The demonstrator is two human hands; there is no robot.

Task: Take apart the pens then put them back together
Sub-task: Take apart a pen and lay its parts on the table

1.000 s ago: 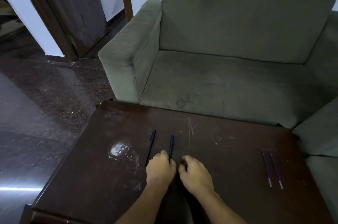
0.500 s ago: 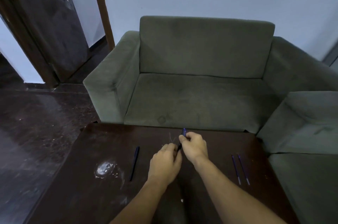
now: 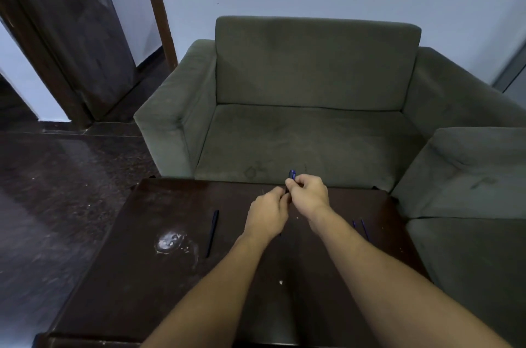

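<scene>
A dark blue pen [image 3: 291, 176] is held up above the dark wooden table [image 3: 159, 285], its upper end sticking out over my fingers. My right hand [image 3: 308, 194] pinches its upper part and my left hand [image 3: 269, 214] grips its lower part; the lower end is hidden inside my fingers. A second dark blue pen [image 3: 212, 232] lies whole on the table to the left of my hands. Two thin blue refills [image 3: 362, 228] lie side by side on the table to the right, partly hidden by my right forearm.
A white smudge [image 3: 170, 242] marks the table left of the lying pen. A green sofa [image 3: 310, 131] stands right behind the table, with another green seat [image 3: 469, 177] at the right. Dark floor and a doorway [image 3: 68, 43] are at the left.
Both hands have lifted one pen off the table and raised it toward the far edge. The camera has tilted up and pulled back, showing more wall and sofa.
</scene>
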